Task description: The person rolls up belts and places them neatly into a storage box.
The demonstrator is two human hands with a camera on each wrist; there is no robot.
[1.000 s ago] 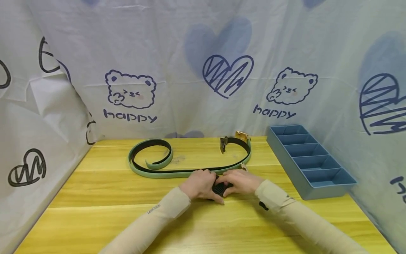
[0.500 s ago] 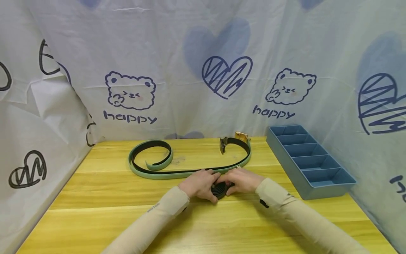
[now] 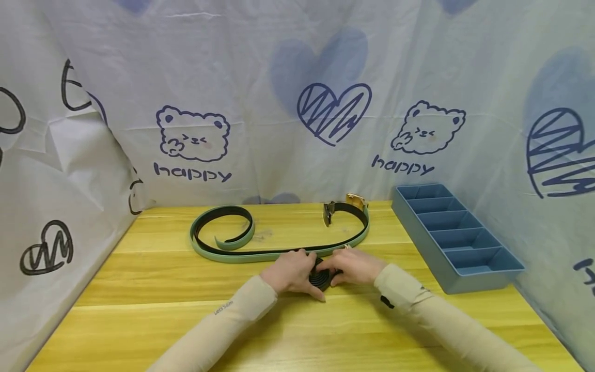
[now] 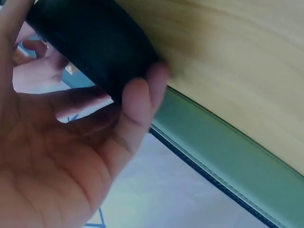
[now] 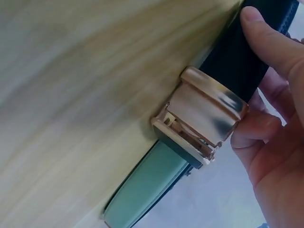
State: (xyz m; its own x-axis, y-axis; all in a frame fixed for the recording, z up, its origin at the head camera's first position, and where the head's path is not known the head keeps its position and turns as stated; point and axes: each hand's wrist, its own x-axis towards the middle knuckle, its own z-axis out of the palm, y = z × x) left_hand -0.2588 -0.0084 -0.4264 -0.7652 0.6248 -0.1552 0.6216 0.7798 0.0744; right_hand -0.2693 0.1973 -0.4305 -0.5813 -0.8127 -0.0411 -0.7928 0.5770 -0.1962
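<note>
A black belt (image 3: 319, 279) lies wound in a tight coil on the wooden table, between the two hands. My left hand (image 3: 290, 271) grips the coil from its left side, fingers along the far edge and thumb at the near edge. In the left wrist view, its fingertips press the smooth outer face of the black belt (image 4: 95, 42). My right hand (image 3: 358, 266) pinches the belt on the right of the coil. Close to those fingers, in the right wrist view, is a gold buckle (image 5: 209, 107) at the black strap's end; the head view mostly hides it.
Just behind the hands stretches a green belt (image 3: 260, 256) with a black inner side, standing on edge and curled at its left end. A dark metal clasp (image 3: 327, 213) and a gold buckle (image 3: 356, 200) stand at its right. A grey-blue divided box (image 3: 446, 248) sits at the right.
My right hand has edged left beside the coil, and the gold buckle that showed behind it is now mostly covered. My left thumb has shifted along the coil's near edge.
</note>
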